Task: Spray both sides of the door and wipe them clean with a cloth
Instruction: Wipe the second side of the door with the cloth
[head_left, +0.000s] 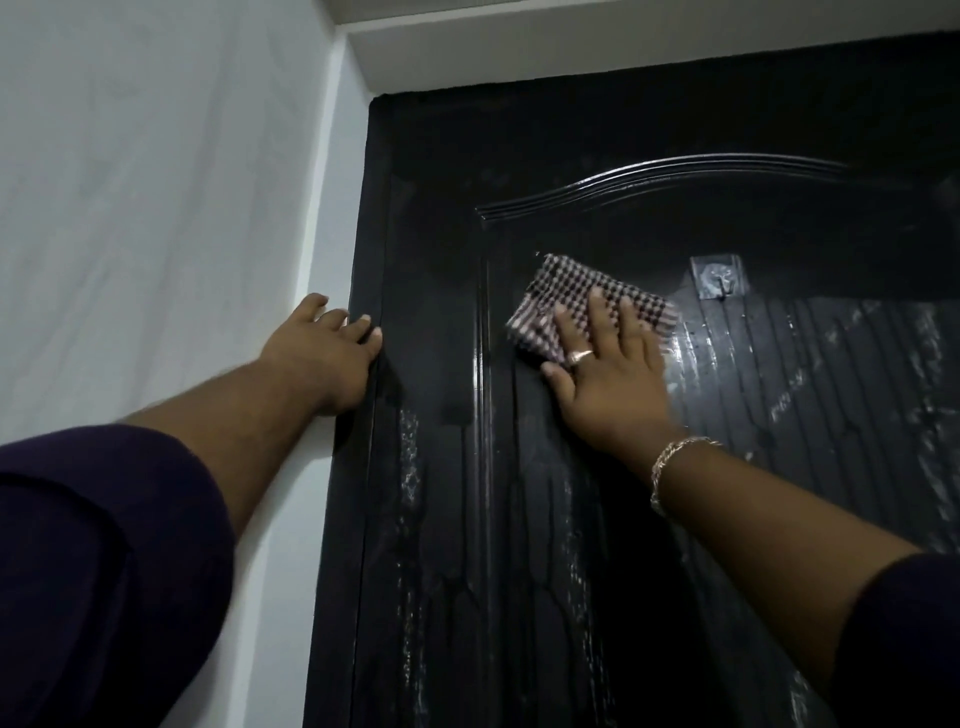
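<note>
Up close, the door (597, 467) is glossy black with an arched raised moulding and streaks of wet spray running down its panel. Folded flat against it lies a dark-and-white checked cloth (576, 299), its long axis slanting from lower left to upper right. The right hand (608, 374) presses on it with straight, spread fingers (597, 317), the cloth showing beyond the fingertips. The left hand (324, 348) rests open-fingered at the door's left edge, beside the white wall (156, 208). A small hook (719, 278) sits right of the cloth.
</note>
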